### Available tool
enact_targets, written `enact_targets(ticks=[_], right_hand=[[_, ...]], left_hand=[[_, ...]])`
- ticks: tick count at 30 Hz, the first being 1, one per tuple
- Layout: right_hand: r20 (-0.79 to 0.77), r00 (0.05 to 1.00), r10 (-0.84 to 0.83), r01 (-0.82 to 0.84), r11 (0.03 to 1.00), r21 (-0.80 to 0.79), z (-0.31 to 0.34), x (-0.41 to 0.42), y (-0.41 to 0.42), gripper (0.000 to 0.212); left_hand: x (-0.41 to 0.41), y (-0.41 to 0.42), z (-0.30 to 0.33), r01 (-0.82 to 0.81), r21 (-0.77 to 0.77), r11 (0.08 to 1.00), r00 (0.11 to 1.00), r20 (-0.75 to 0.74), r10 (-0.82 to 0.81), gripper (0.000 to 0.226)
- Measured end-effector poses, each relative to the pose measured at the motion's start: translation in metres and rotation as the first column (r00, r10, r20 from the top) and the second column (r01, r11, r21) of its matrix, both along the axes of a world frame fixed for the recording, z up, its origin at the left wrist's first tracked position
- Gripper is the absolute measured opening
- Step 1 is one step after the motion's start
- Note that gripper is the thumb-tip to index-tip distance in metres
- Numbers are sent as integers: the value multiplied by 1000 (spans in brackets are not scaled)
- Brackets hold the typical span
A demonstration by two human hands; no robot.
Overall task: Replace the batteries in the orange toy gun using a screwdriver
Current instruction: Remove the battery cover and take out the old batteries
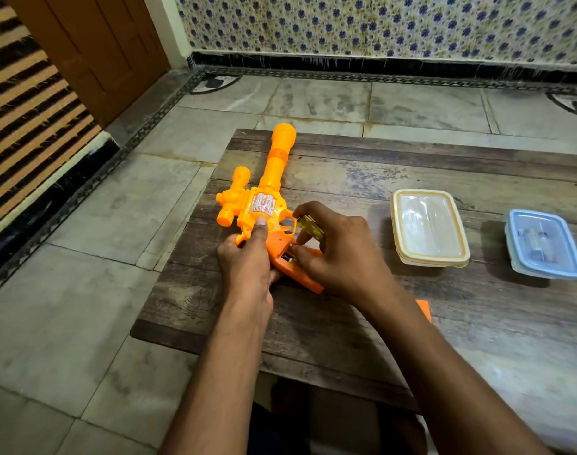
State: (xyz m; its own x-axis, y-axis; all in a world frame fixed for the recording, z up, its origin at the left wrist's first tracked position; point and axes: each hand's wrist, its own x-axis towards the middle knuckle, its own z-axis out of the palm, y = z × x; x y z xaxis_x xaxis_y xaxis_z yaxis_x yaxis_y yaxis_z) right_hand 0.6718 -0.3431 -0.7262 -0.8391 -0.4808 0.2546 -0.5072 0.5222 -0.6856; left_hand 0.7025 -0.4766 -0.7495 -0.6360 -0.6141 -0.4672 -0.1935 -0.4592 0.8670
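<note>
Wooden table (pixel 412 198) | orange toy gun (pixel 267 205) flat, left hand (pixel 247 261) clamps it | right hand (pixel 339 254) pinches yellow screwdriver (pixel 310 226)

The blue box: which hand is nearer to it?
Right. The right hand works at the gun's grip, left of the blue box; the left hand lies farther left.

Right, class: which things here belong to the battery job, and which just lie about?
In the job: orange plastic toy gun; yellow-handled screwdriver; loose orange cover piece.
Lying about: cream-rimmed lidded plastic box; blue-rimmed lidded plastic box.
</note>
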Motion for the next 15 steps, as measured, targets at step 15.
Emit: enact_targets(ticks=[15], right_hand=[[-94,991,-93,105,984,143,-5,2,-22,25]], left_hand=[[-1,0,-2,-20,-29,999,1000,1,20,27]])
